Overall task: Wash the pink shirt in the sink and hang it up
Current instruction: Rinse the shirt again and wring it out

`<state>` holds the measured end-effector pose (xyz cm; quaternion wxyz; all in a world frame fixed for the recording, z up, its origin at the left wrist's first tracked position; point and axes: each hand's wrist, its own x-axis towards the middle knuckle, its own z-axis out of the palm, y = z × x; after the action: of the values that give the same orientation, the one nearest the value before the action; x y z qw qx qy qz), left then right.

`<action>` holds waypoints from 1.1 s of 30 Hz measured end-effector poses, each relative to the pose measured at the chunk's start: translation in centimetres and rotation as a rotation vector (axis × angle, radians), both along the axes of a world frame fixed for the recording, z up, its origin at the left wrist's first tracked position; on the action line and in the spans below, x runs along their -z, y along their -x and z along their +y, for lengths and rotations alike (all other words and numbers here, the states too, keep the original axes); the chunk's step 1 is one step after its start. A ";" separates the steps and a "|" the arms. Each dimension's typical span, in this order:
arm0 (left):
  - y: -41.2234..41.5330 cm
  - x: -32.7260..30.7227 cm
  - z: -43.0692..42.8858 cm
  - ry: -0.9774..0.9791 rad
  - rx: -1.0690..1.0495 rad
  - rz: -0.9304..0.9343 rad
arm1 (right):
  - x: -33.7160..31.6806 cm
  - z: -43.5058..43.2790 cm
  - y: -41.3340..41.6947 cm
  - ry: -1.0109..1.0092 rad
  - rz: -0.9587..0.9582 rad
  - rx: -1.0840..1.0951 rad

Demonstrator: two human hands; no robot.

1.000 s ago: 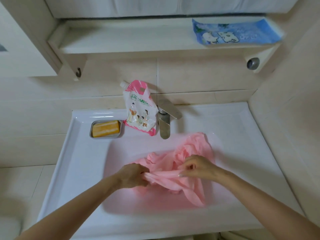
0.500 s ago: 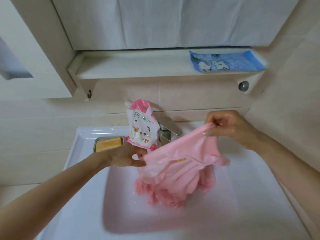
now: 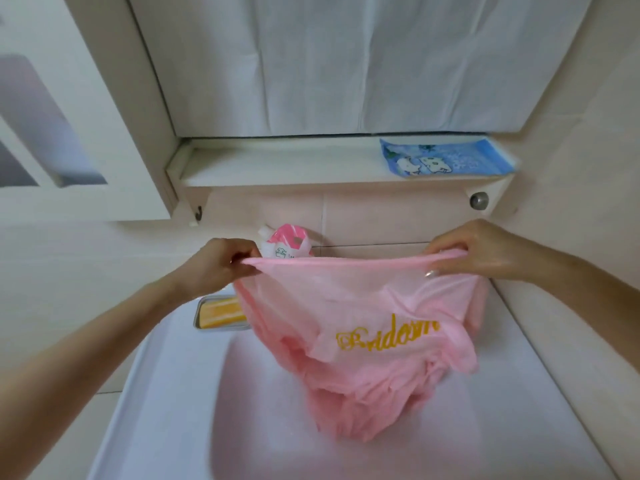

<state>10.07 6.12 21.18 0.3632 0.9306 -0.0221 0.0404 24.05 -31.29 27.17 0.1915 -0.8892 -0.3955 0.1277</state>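
Nearest the camera the white sink (image 3: 162,382) is seen, its basin tinted pink; the pink shirt (image 3: 346,306) is held up over the basin, and its bunched lower folds hang down into it; whether they touch the bottom cannot be told. Yellow script lettering is shown on the front of the shirt, partly covered by a fold.

The upper hem is stretched flat between the two hands; at its left end it is pinched by the left hand (image 3: 221,265), whose fingers (image 3: 242,256) are curled round the bunched edge; at its right end it is gripped by the right hand (image 3: 478,251), with the fingers (image 3: 446,247) closed over the hem from above and a thumb tucked beneath. The cloth thus hangs below both sets of fingers and between them.

Behind the left edge of the shirt a bar of yellow soap (image 3: 221,311) is seen in a metal dish (image 3: 198,318) on the sink rim; beyond the hem a pink and white pouch (image 3: 287,242) stands against the tiled wall.

Farther up, a white shelf (image 3: 277,168) is fixed to the wall; a blue packet (image 3: 446,161) lies at its right end; a small hook (image 3: 198,213) is set under its left end; above it hangs a white sheet (image 3: 346,64).
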 end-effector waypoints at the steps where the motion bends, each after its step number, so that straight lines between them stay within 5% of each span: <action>1: 0.0 0.0 0.0 0.034 -0.045 -0.018 | 0.4 -0.2 -0.2 0.009 0.070 -0.004; 5: 0.1 -0.7 -0.2 0.141 -0.141 -0.058 | 0.7 -0.8 -0.4 -0.087 0.403 0.076; 10: -0.8 -1.3 -0.7 -0.121 -0.124 -0.021 | 3.4 -0.6 -1.1 -0.169 0.044 0.278; 15: -2.0 -3.7 -6.0 -0.006 0.033 -0.100 | 1.3 4.8 2.4 -0.563 0.323 0.164; 18: -3.2 -6.0 -9.9 0.016 0.097 -0.242 | 0.6 8.6 3.7 -0.491 0.403 0.096; 21: -3.4 -7.6 -11.3 0.246 0.013 -0.291 | -0.5 10.5 4.1 -0.467 0.301 0.143; 24: -2.6 -5.3 -10.3 0.572 -0.068 -0.209 | -2.3 10.9 3.7 -0.588 0.249 0.153; 29: -2.0 1.5 -12.9 0.537 0.014 0.216 | -5.9 13.2 4.2 -0.783 0.260 0.031; 33: -2.0 3.8 -16.9 0.647 -0.024 0.239 | -9.3 14.4 3.8 -0.937 0.112 -0.023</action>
<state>12.03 -10.76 17.39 0.6390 0.7656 0.0453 -0.0597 20.21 -16.93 36.47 0.5917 -0.6943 -0.4094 -0.0145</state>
